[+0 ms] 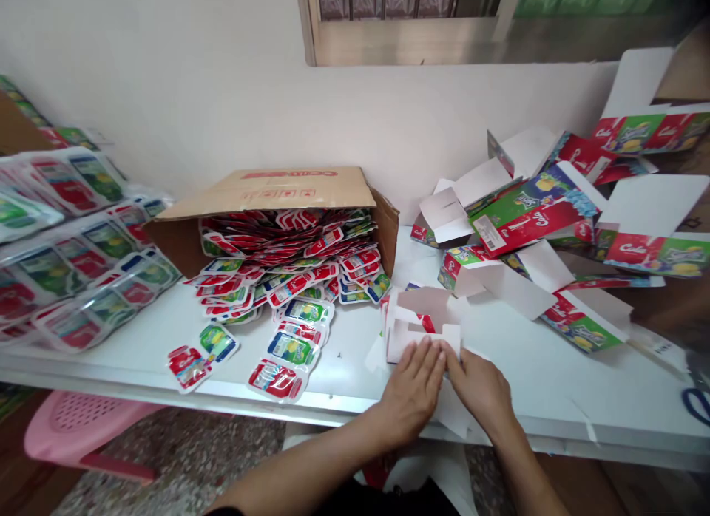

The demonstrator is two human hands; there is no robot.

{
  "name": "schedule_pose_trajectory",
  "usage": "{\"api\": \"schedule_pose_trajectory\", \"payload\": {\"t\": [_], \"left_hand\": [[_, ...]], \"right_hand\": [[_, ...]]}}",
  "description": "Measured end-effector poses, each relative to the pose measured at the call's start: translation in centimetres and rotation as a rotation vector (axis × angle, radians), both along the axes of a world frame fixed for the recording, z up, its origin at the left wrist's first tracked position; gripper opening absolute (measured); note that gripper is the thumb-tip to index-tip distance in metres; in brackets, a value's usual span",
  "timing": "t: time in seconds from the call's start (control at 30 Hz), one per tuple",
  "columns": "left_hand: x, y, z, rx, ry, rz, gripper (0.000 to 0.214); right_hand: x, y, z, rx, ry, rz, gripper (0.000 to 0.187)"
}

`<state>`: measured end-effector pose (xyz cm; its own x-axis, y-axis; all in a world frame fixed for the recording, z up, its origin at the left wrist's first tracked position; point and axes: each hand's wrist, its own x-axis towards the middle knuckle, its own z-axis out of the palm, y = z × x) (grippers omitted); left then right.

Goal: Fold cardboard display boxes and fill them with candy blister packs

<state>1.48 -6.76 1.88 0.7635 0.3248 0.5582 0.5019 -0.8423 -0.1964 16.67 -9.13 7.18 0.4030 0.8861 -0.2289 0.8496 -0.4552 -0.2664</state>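
A small printed carton [400, 340] stands at the table's front edge, its white inner flaps raised and a bit of red showing inside. My left hand [413, 390] lies with fingers stretched out flat against the near white flap. At the carton's near right corner, my right hand [482, 390] is closed on the edge, its curled fingers partly hidden. Left of the carton, a strip of red and green drink-shaped sachets [291, 350] lies on the table, beside a loose pair of sachets [217, 342].
A cardboard box [266, 191] on its side spills sachets onto the white table [355, 387]. Sachet strips [83, 257] are stacked at left. Several open printed cartons [532, 213] pile up at right, near blue-handled scissors [693, 405]. A pink stool [83, 427] stands below.
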Motion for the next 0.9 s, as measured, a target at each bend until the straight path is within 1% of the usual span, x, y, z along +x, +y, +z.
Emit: {"api": "schedule_pose_trajectory", "payload": {"t": [0.13, 0.23, 0.33, 0.4, 0.47, 0.53, 0.6, 0.63, 0.67, 0.73, 0.77, 0.8, 0.83, 0.9], "left_hand": [[-0.2, 1.7, 1.5, -0.025, 0.021, 0.004, 0.046], [-1.0, 2.0, 2.3, -0.061, 0.05, -0.017, 0.047], [-1.3, 1.9, 1.7, -0.082, 0.143, -0.043, 0.048], [-1.3, 1.9, 0.9, -0.097, 0.212, -0.042, 0.048], [-1.2, 2.1, 0.1, -0.114, 0.255, -0.03, 0.048], [-1.0, 2.2, -0.2, -0.122, 0.271, -0.024, 0.048], [-0.9, 2.2, -0.3, -0.117, 0.271, -0.024, 0.048], [-0.9, 2.2, -0.3, -0.11, 0.268, -0.027, 0.048], [-0.9, 2.1, -0.2, -0.101, 0.265, -0.035, 0.048], [-0.9, 1.9, -0.2, -0.075, 0.262, -0.061, 0.048], [-0.9, 1.8, -0.3, -0.06, 0.261, -0.072, 0.048], [-0.9, 1.7, -0.4, -0.044, 0.258, -0.079, 0.048], [-0.9, 1.6, -0.5, -0.028, 0.255, -0.083, 0.048], [-0.8, 1.4, -0.7, -0.004, 0.249, -0.077, 0.047]], "right_hand": [[-0.2, -1.0, 0.7, 0.05, -0.018, 0.008, 0.059], [0.1, -1.1, 0.5, 0.079, -0.007, 0.008, 0.058], [-0.2, -1.5, -0.5, 0.079, 0.025, 0.028, 0.056], [-0.6, -2.1, -1.3, 0.087, 0.007, -0.01, 0.053], [-0.7, -2.8, -1.8, 0.183, -0.016, -0.084, 0.053], [0.0, -3.1, -2.1, 0.37, 0.029, -0.172, 0.058], [1.7, -2.8, -2.3, 0.547, 0.175, -0.285, 0.063], [2.7, -2.2, -2.4, 0.597, 0.295, -0.341, 0.065], [3.7, -1.5, -2.7, 0.611, 0.437, -0.387, 0.069], [5.1, 0.2, -3.5, 0.545, 0.751, -0.407, 0.076], [5.4, 1.1, -3.9, 0.486, 0.869, -0.388, 0.079], [5.5, 1.9, -4.4, 0.422, 0.918, -0.357, 0.08], [5.3, 2.6, -4.8, 0.365, 0.898, -0.324, 0.08], [4.7, 3.6, -5.5, 0.294, 0.742, -0.271, 0.08]]}}
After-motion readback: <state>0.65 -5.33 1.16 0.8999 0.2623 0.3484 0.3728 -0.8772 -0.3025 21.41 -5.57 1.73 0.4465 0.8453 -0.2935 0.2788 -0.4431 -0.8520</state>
